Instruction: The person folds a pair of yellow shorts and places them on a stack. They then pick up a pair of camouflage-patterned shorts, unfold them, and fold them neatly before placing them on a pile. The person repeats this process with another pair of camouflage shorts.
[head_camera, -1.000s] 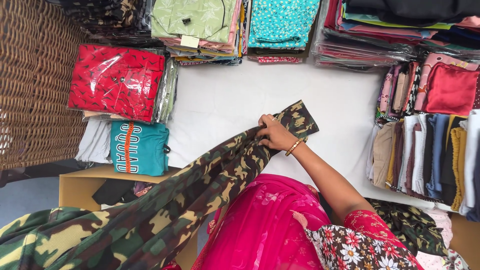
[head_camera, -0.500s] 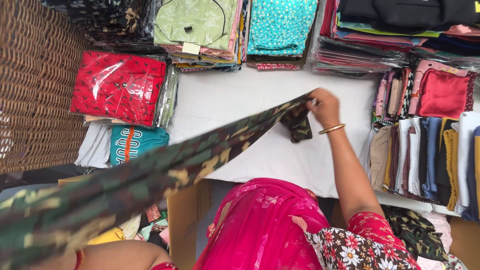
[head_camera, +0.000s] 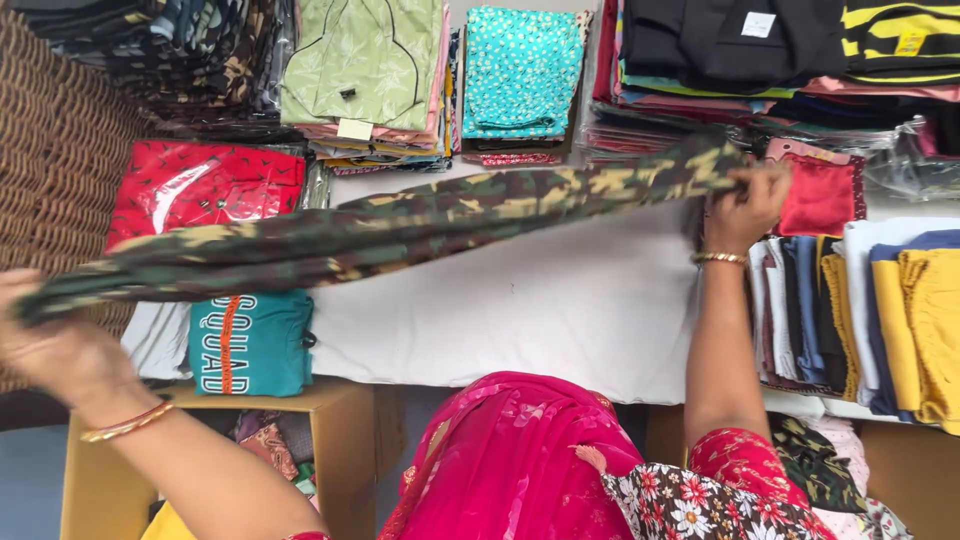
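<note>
Clothes shop; stacks of folded garments (head_camera: 520, 75), many in clear pkts, round white counter (head_camera: 520, 310).

Hands: you had two up, the left hand (head_camera: 60, 350) at near left and the right hand (head_camera: 745, 205) at far right.
Camouflage cloth (head_camera: 400, 225): one, stretched between them.
Bangles: two, one per wrist.
Red packed garment (head_camera: 205, 195): one, left.
Teal printed garment (head_camera: 250, 345): one, near left.
Cardboard box (head_camera: 330, 440): one you could see, near.
</note>
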